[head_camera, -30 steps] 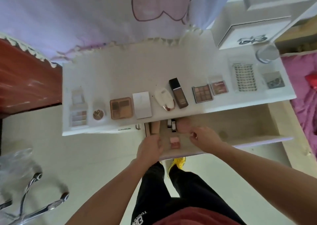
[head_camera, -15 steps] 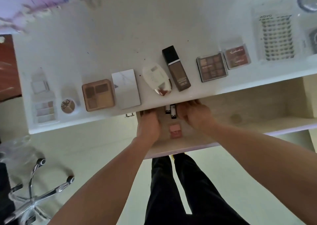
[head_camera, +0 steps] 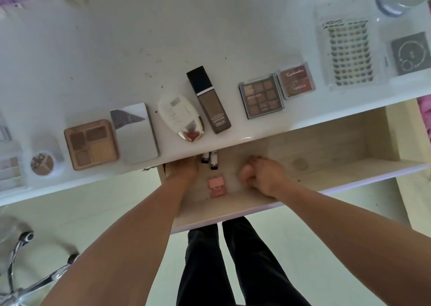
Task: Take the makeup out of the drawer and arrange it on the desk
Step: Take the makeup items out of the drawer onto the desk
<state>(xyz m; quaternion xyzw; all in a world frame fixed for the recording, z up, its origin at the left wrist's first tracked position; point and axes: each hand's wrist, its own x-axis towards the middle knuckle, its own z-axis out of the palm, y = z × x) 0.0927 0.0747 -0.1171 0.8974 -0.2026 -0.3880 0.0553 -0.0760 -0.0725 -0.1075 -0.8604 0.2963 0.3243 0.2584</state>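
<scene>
The drawer is pulled out under the table, its right half bare. A row of makeup is laid along the table's near edge, a foundation bottle among them. Inside the drawer, a pink compact and two small tubes are seen between the hands. The left hand reaches under the table edge; its fingers are hidden. The right hand is curled loosely, nothing visibly held.

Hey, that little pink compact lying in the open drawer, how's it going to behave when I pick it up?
The pink compact looks small, so probably light. It lies flat on the drawer floor and looks square-edged, so it should slide rather than roll if nudged. It appears glossy, possibly slippery; pinching its sides is likely safer. Being flat, lifting one edge first may help.
</scene>
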